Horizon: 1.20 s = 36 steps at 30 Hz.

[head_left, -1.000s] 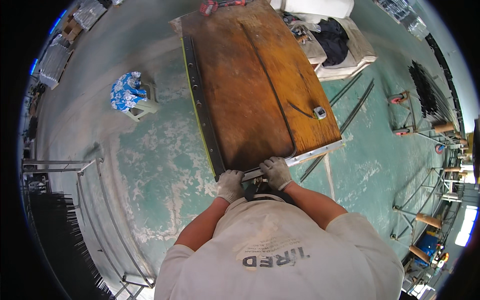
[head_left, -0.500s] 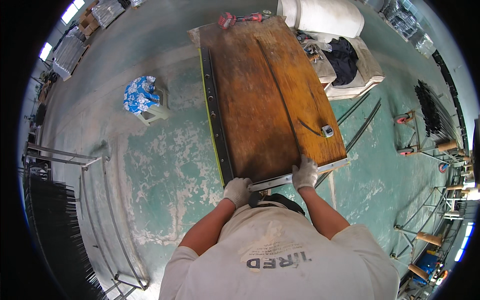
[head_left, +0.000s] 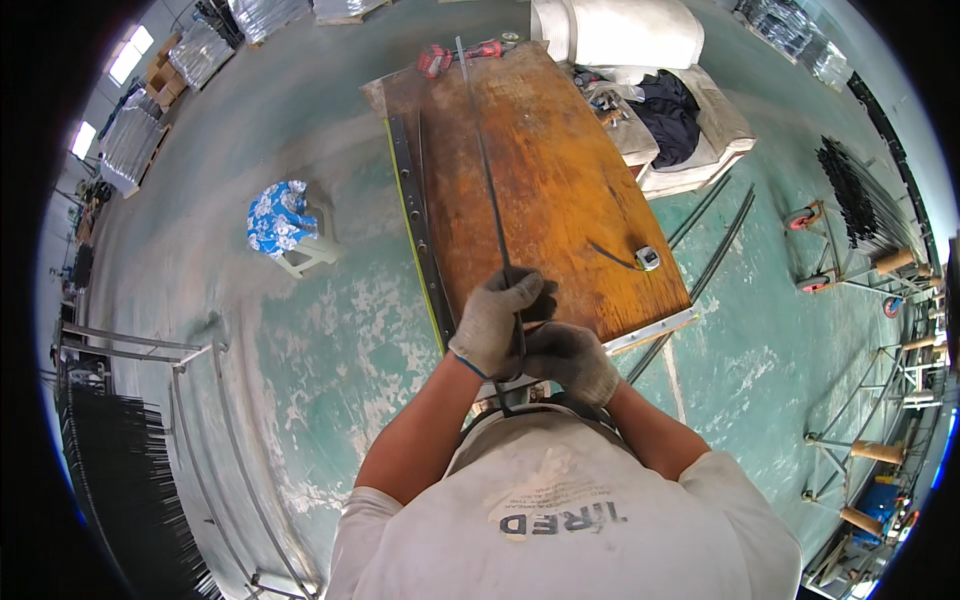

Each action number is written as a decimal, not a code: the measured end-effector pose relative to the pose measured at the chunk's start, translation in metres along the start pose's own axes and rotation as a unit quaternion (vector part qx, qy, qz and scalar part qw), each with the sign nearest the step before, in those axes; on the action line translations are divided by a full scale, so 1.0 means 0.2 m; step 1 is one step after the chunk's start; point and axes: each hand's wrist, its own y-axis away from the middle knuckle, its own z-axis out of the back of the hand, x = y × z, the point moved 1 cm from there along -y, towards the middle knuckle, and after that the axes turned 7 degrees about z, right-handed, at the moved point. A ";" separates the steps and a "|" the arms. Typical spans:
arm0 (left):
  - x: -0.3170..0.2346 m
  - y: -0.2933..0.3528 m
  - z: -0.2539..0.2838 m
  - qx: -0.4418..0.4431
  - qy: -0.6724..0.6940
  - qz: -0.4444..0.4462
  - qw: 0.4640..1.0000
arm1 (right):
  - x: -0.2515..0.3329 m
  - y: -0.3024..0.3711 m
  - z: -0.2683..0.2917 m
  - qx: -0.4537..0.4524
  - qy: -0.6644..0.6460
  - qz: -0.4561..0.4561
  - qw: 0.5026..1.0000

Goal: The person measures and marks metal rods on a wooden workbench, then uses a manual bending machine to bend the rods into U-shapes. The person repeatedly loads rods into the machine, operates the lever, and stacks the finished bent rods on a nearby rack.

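Observation:
A long thin dark rod is raised over the wooden tabletop, running from the far edge back toward my waist. My left hand, in a pale glove with dark fingers, is closed around it near the table's front edge. Just below and to the right, my right hand, gloved alike, has its fingers curled at the rod's near part; its fingertips are partly hidden behind my left hand. A black strip with holes lines the table's left edge. Along the front edge runs a metal strip, partly covered by my hands.
A tape measure lies at the table's right, a red cordless power tool at its far end. Beyond the right side stands a bench with a dark cloth. A stool with a blue floral cover is at left; dark rods lie on the floor.
The rod has come up off the tabletop, and both hands have moved from the front metal strip to close around it. The view has shifted slightly.

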 end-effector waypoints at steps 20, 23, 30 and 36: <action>0.52 -0.02 0.87 -0.230 -0.178 0.034 0.956 | -0.80 -0.43 0.78 -0.385 0.439 -0.061 0.810; 0.87 -0.12 1.01 -0.271 -0.317 0.042 0.908 | -0.82 -0.39 0.83 -0.378 0.498 -0.025 0.780; 0.99 -0.06 1.01 -0.272 -0.494 -0.013 0.826 | -0.76 -0.17 0.54 -0.003 0.725 0.010 0.688; 0.99 0.03 0.83 -0.215 -0.529 0.004 0.821 | -0.90 0.07 0.23 0.117 0.669 0.149 0.718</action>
